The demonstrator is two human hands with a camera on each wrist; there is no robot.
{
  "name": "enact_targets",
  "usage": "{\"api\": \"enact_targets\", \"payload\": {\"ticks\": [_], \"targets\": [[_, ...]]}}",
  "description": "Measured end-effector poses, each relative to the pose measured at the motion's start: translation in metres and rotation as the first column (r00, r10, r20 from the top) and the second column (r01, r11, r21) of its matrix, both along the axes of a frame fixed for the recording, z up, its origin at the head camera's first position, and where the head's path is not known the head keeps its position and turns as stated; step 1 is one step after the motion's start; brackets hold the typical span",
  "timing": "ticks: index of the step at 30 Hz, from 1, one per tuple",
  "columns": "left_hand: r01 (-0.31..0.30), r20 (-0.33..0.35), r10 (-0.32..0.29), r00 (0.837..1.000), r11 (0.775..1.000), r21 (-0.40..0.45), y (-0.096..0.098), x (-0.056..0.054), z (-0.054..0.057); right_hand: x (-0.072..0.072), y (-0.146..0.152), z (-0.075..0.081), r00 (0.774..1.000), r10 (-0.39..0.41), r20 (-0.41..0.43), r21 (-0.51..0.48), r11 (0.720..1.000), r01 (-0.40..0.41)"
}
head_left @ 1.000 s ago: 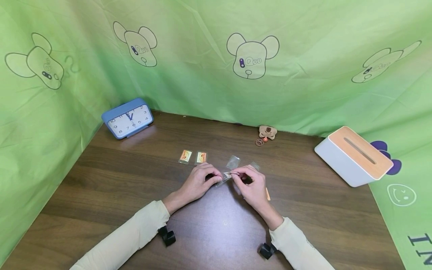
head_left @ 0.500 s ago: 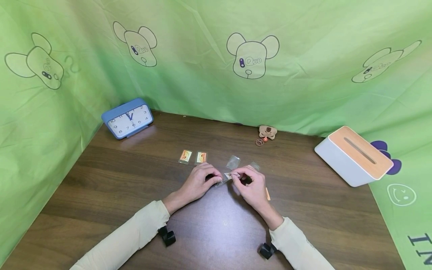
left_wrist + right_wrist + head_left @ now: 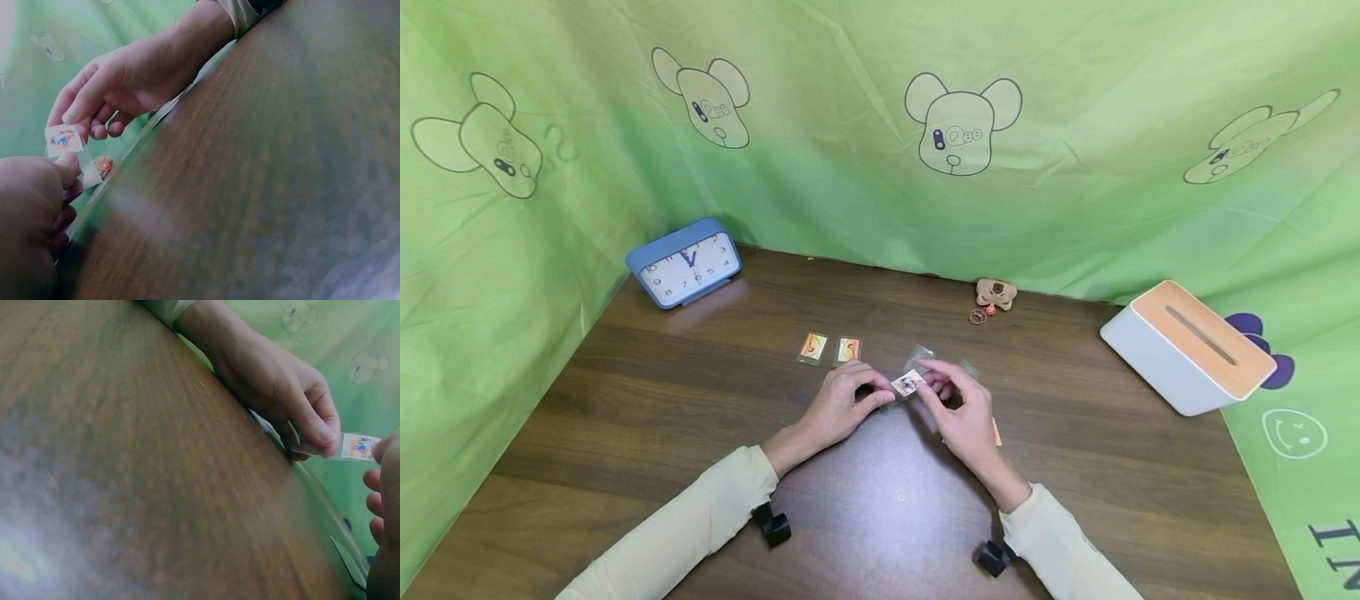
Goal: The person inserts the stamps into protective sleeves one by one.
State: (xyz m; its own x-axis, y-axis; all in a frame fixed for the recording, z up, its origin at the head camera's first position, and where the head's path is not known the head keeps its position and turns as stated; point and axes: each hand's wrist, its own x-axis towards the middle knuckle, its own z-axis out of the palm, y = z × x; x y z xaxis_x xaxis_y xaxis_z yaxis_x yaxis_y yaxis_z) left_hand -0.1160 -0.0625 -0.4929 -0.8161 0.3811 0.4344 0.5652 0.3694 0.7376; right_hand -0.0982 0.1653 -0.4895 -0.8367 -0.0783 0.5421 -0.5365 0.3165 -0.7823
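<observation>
Between the hands is a small white picture stamp (image 3: 907,382) with a coloured print. My right hand (image 3: 964,417) pinches the stamp's edge between thumb and fingertip. My left hand (image 3: 842,400) pinches a small clear plastic sleeve (image 3: 91,172), which overlaps the lower part of the stamp in the left wrist view. In the right wrist view, the stamp (image 3: 359,447) spans the gap between both hands' fingertips. Beyond the left hand lie two orange-and-yellow stamps (image 3: 812,347) in clear sleeves. Another clear sleeve (image 3: 921,357) lies behind the right hand's fingers, partly hidden.
A blue clock (image 3: 685,263) stands at the back left. At the back lies a brown animal-shaped trinket (image 3: 995,293) with a ring. A white tissue box (image 3: 1180,354) with a wood-look top stands right. An orange-edged piece (image 3: 996,432) peeks out beside the right hand.
The stamp has turned so its printed face shows, and it sits slightly higher. The right hand's fingers have spread and lifted a little; the left hand has stayed in place.
</observation>
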Motion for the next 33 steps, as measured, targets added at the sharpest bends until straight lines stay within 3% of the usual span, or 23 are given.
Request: {"api": "enact_targets", "payload": {"ticks": [7, 14, 23, 27, 33], "targets": [[-0.023, 0.012, 0.023, 1.000, 1.000, 0.011, 0.000, 0.001, 0.002, 0.006, -0.005, 0.012, 0.999, -0.054, -0.009, -0.029, 0.998, 0.054], [-0.023, 0.038, 0.023, 0.999, 1.000, 0.016, 0.000, 0.000, 0.000, 0.014, -0.012, 0.034, 0.996, -0.017, -0.088, -0.013, 1.000, 0.016], [-0.008, 0.024, 0.008, 1.000, 1.000, 0.008, 0.000, 0.001, 0.003, 0.003, -0.002, 0.003, 0.997, -0.002, -0.079, 0.012, 1.000, 0.003], [0.005, 0.002, -0.005, 1.000, 0.999, 0.032, 0.000, -0.001, -0.004, 0.001, 0.000, -0.001, 0.998, 0.010, -0.066, 0.024, 1.000, -0.008], [-0.004, 0.041, 0.004, 0.999, 1.000, 0.014, 0.000, -0.002, -0.006, 0.001, 0.000, -0.002, 0.996, 0.031, -0.085, 0.033, 0.999, -0.029]]}}
